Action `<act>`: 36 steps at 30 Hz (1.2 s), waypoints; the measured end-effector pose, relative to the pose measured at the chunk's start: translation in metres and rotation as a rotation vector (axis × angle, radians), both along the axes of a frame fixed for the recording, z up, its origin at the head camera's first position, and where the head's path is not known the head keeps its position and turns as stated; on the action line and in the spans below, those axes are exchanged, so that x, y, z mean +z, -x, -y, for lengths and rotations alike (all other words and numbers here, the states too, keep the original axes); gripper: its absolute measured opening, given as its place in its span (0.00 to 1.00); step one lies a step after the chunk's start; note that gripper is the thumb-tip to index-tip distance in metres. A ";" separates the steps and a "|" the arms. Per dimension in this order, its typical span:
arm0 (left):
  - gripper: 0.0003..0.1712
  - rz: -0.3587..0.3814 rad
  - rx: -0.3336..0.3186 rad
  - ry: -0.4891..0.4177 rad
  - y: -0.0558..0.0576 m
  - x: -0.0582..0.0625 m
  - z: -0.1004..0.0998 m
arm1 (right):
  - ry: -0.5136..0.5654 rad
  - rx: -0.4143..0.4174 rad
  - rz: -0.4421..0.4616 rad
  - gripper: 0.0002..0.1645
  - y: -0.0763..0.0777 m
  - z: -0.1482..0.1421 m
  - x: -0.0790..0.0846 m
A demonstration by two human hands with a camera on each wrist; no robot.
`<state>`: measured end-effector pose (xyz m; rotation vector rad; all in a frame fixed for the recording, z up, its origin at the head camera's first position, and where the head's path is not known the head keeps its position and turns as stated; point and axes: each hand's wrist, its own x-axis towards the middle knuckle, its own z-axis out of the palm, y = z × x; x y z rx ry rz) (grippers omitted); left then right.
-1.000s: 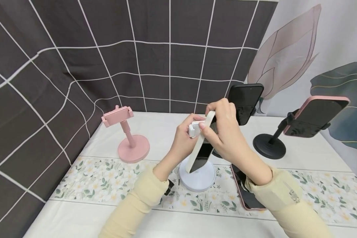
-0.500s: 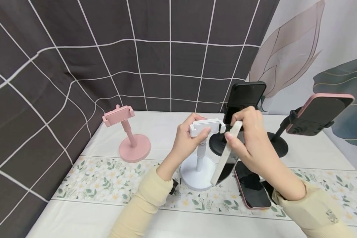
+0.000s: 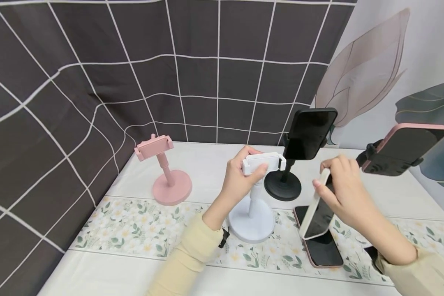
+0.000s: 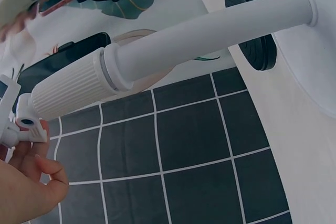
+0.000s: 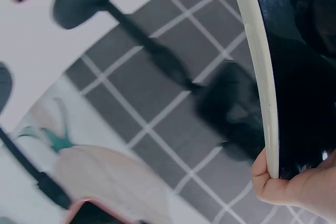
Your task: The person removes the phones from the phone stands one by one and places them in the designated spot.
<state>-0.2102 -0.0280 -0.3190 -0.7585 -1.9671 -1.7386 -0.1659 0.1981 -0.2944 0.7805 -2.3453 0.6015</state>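
Note:
In the head view my left hand (image 3: 240,174) grips the clamp head of a white phone stand (image 3: 252,220), thumb across its front, fingers behind. The stand's round base rests on the floral strip, and its clamp has no phone in it. The left wrist view shows the stand's ribbed collar and smooth pole (image 4: 210,35) beside the left hand (image 4: 31,182). My right hand (image 3: 344,193) pinches the upper end of a phone in a white case (image 3: 314,205), tilted over a pink-edged phone (image 3: 323,250) lying flat. The right wrist view has that white-cased phone (image 5: 307,77) up close.
A pink phone stand (image 3: 172,187) with an unfilled clamp is at the left. Behind, a black stand (image 3: 283,187) holds a black phone (image 3: 311,133); at the right another holds a pink-cased phone (image 3: 405,150). A dark gridded cloth (image 3: 196,78) hangs behind the table.
My right hand has carried the white-cased phone rightward, away from the white stand's clamp and over the flat phone. The left hand stays on the clamp.

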 end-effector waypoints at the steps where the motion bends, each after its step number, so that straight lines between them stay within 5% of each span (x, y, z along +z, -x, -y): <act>1: 0.11 -0.003 0.000 -0.001 0.000 -0.001 -0.001 | -0.017 -0.004 0.002 0.24 0.001 -0.005 -0.005; 7: 0.11 -0.038 0.027 0.013 0.002 -0.004 -0.002 | -0.156 -0.063 0.010 0.21 0.010 -0.034 -0.030; 18: 0.11 -0.027 0.038 -0.002 0.002 -0.002 -0.004 | -0.384 -0.284 0.216 0.16 0.014 -0.080 -0.065; 30: 0.11 -0.025 0.038 -0.010 0.002 -0.002 -0.006 | -0.445 -0.317 0.366 0.15 0.019 -0.106 -0.088; 36: 0.10 -0.012 0.043 -0.018 0.001 -0.003 -0.006 | -0.415 -0.265 0.401 0.20 0.027 -0.109 -0.091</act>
